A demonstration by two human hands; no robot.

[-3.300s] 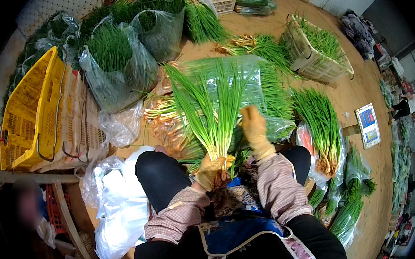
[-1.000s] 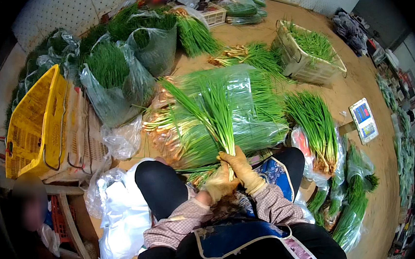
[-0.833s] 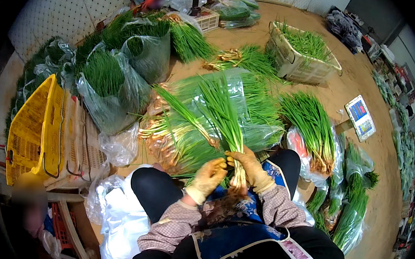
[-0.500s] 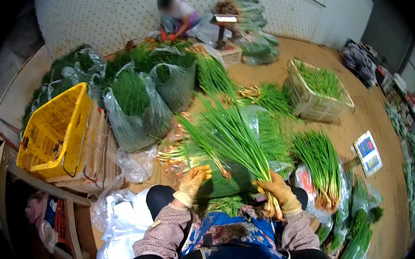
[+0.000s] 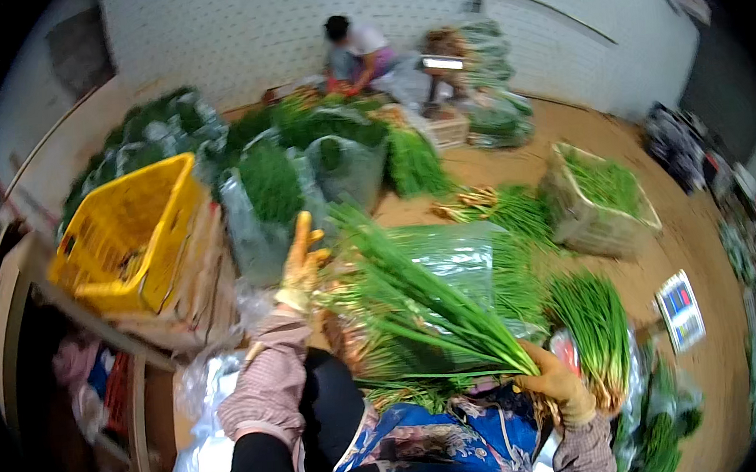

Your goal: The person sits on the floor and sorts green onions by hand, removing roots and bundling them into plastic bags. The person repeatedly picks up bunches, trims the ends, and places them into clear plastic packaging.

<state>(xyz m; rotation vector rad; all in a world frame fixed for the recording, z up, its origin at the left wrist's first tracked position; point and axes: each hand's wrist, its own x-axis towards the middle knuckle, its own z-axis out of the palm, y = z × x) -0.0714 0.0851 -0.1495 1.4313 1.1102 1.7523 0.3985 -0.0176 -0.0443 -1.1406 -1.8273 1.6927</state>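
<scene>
My right hand (image 5: 558, 381), in a yellowish glove, grips a bunch of spring onions (image 5: 441, 306) near the root ends. Their long green leaves slant up and left over my lap; the roots hang by my glove, partly hidden. My left hand (image 5: 303, 260), gloved too, is raised with its fingers stretched out and nothing in it. It is nearest the bagged greens. Under the held bunch lies a plastic sheet (image 5: 464, 251) over a pile of spring onions. Another bunch of spring onions (image 5: 587, 317) rests to the right of it, roots toward me.
A yellow crate (image 5: 151, 227) stands on the left, with bags of greens (image 5: 268, 191) beside it. A pale crate of greens (image 5: 602, 201) and a scale display (image 5: 681, 312) are on the right. Another person (image 5: 359, 55) sits by the back wall. White plastic bags (image 5: 205, 467) lie at lower left.
My left hand has moved forward and left, its fingers now stretched out. My right hand has shifted right and lower, and the held bunch tilts more to the left. The view has shifted slightly.
</scene>
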